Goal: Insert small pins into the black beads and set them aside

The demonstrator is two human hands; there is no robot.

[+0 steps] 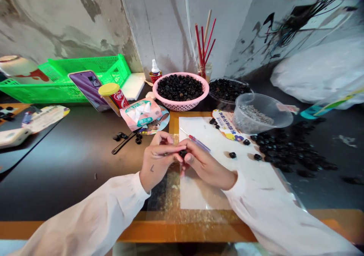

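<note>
- small black plastic part (pixel 183 153): pinched up off the paper between both hands
- left hand (pixel 158 160), right hand (pixel 205 166): together, fingertips clamped on it, probably for steadiness
- red-handled screwdriver (pixel 195 142): just beyond right hand, kept within reach
- white paper sheet (pixel 250 176): under right hand, likely a clean work surface
- loose black parts (pixel 287 153): right of right hand
- pink basket (pixel 199 93): ahead of both hands, heaped with similar parts

Our sleeves (pixel 85 214) are plain white, the crate (pixel 110 72) neon green lattice, the basket (pixel 182 105) pink mesh. The little piece (pixel 183 153) we're pinching is black.
</note>
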